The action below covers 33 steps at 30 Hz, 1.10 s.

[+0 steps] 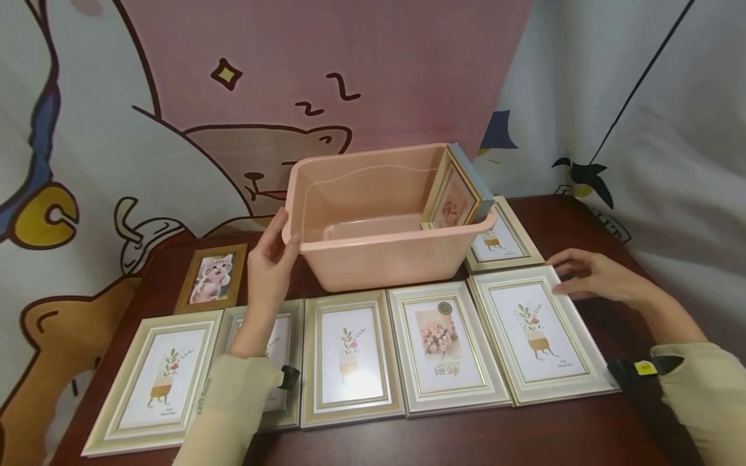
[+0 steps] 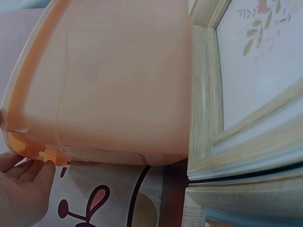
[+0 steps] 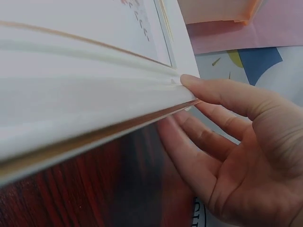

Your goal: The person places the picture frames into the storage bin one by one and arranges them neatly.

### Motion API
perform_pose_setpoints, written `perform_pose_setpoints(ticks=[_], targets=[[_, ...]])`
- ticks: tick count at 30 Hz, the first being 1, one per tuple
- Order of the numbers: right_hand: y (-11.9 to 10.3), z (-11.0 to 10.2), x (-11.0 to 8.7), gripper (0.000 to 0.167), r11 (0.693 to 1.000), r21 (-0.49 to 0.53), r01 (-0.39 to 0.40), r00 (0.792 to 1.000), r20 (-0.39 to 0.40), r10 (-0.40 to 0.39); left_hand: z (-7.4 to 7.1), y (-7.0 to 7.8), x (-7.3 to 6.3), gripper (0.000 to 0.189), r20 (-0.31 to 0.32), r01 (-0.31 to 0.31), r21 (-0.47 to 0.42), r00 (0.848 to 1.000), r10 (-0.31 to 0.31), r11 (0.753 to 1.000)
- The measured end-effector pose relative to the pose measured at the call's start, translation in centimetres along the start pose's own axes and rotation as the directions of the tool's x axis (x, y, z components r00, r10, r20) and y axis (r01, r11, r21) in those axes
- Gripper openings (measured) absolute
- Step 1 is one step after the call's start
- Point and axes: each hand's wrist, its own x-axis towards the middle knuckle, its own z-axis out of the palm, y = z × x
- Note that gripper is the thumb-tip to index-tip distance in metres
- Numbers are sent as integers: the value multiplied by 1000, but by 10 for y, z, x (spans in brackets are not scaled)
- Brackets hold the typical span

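My left hand [image 1: 269,265] grips the near left corner of a pink plastic bin [image 1: 384,266]; in the left wrist view its fingers [image 2: 35,172] curl at the rim. Inside the bin, a picture frame [image 1: 454,197] with a flower print stands on edge against the right wall. My right hand [image 1: 606,278] pinches the far right corner of a white picture frame [image 1: 536,336] at the right end of the row. The right wrist view shows the thumb [image 3: 222,92] on top of this frame and the fingers below its edge.
Several other picture frames [image 1: 350,359] lie face up along the front of the dark red table [image 1: 466,440]. One cream frame [image 1: 504,236] lies right of the bin. A small brown frame [image 1: 211,278] with a cat picture sits left. Behind hangs a cartoon-printed cloth [image 1: 326,58].
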Motion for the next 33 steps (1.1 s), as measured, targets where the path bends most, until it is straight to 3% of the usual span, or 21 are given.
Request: perform_pose_setpoints(ticks=[12,19,27,33], targets=[[-7,-9,-8,51,1000,21,21,999,-33,-20,0,0,0,50,-7,3,9,1000,-3,1000],[-12,-15,-18,47,998,20,59,994,-90,-57,0,0,0,50,-5,-5,6,1000,5,1000],[-17,-21,-29,44,994,7,110,979,-175,-107,-1,0,-1,51,1,-13,5,1000,13,1000],[-19,-25,-33,44,989,17,149,955,-263,-139,-1,0,-1,51,6,0,11,1000,0,1000]])
